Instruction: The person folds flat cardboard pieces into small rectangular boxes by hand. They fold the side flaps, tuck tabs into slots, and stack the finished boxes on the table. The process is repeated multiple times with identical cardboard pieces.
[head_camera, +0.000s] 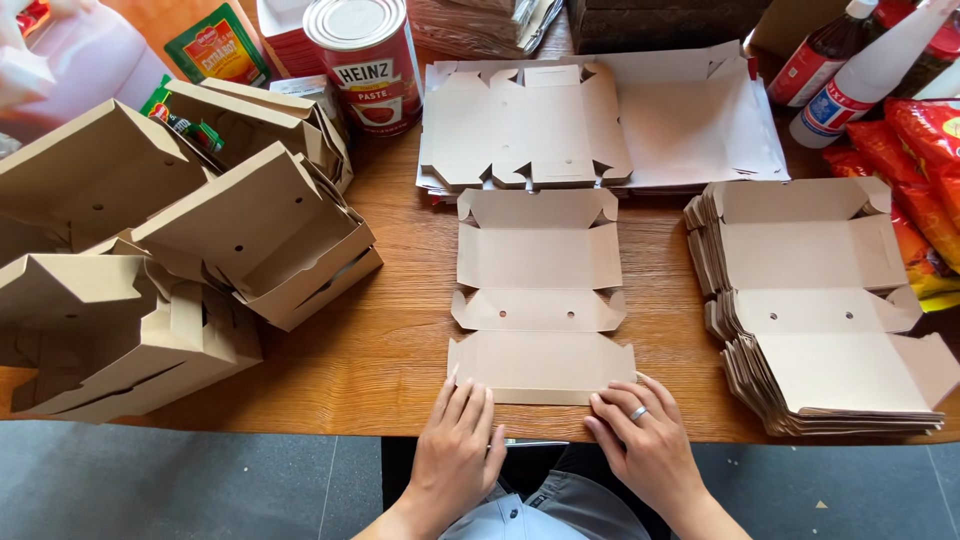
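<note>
bare wood between folded boxes (200, 260), flat stack (820, 310)

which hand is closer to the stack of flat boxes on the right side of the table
Right. The right hand rests on the single flat box, just beside the stack of flat boxes; the left hand sits farther away.

Bright, even daylight; soft shadows; sharp focus; slight edge distortion

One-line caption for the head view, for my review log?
Both hands, left hand and right hand, press the near edge of a flat cardboard box blank on a wooden table.
</note>
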